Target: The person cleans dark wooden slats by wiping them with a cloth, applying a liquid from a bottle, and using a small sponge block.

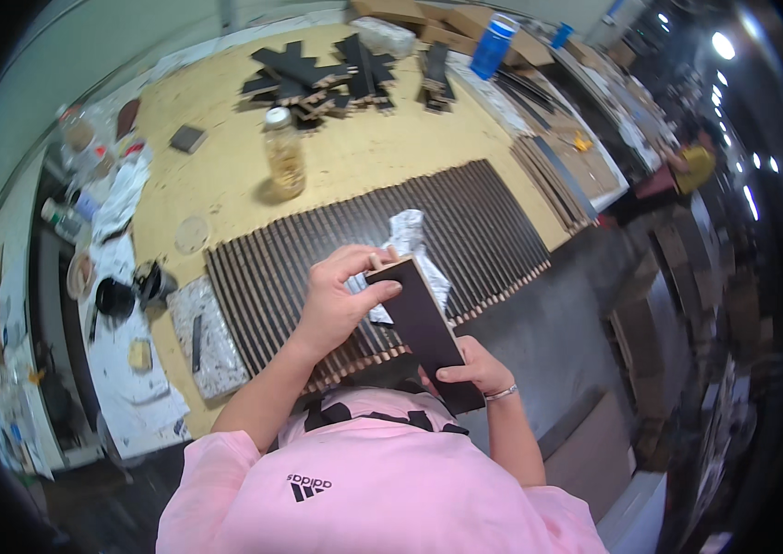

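The left hand [340, 300] is closed on the far end of a dark slat [424, 328]; the right hand [470, 369] clamps its near end above the slat row [373, 245]. Slippage is judged possible should either grip be loosened.

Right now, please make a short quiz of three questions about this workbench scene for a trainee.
1. True or false: both hands hold the dark board.
2. Which hand grips its far end? A) left hand B) right hand
3. What stands beyond the row of dark slats?

Key
1. True.
2. A.
3. A clear jar with a white lid, on the plywood table.
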A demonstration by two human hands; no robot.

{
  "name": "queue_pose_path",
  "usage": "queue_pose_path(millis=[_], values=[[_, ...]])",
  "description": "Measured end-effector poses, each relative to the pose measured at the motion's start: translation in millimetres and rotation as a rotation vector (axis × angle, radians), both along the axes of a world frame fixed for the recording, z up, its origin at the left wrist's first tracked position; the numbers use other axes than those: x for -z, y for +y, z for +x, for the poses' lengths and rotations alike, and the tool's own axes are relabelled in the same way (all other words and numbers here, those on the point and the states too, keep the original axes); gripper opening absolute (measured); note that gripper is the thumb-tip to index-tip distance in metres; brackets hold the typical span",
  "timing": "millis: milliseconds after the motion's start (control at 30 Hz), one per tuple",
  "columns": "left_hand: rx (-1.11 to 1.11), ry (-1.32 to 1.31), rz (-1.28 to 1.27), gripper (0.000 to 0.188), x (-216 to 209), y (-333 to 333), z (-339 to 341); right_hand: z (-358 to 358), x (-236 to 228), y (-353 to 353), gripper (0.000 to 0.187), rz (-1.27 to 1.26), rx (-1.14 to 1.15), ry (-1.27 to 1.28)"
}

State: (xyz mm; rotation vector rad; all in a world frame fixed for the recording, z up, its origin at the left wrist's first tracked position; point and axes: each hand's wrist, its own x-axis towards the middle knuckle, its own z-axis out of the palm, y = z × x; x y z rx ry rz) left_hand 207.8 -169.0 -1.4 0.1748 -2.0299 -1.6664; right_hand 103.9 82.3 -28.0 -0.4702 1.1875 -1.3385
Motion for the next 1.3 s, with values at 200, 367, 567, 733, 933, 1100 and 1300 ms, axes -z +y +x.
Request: queue_pose_path(millis=[200, 367, 567, 733, 933, 1100, 1300], values=[[-0.154, -0.007, 0.065, 0.033, 44.1, 29.8, -41.5, -1.1, 18.4, 18.8, 0.026, 0.046, 0.183, 0.123], [-0.365, 0.053, -0.058, 0.03, 58.9, 45.6, -74.0, -36.0, 19.3, 29.5, 0.024, 0.131, 0.177, 0.21], [-0.444, 0.084, -0.298, 0.034, 63.7, 54.4, -111.3, -123.8, 11.9, 51.3, 0.047, 0.086, 0.13, 0.848], [-0.419, -0.207, -0.765, 0.041, 95.7, 66.7, -130.8, -254.0, -33.4, 69.7, 0.061, 0.518, 0.359, 1.363], [-0.426, -0.345, -0.85, 0.031, 115.8, 74.1, -141.0, -420.0, -2.9, 79.6, 0.068, 0.823, 0.577, 1.701], [-0.456, -0.362, -0.864, 0.027, 110.6, 79.9, -146.2, -472.5, 24.7, 67.8, 0.065, 0.833, 0.61, 1.891], [-0.465, -0.38, -0.845, 0.026, 111.2, 80.7, -144.8, -410.6, 48.2, 30.2, 0.054, 0.398, 0.397, 1.497]])
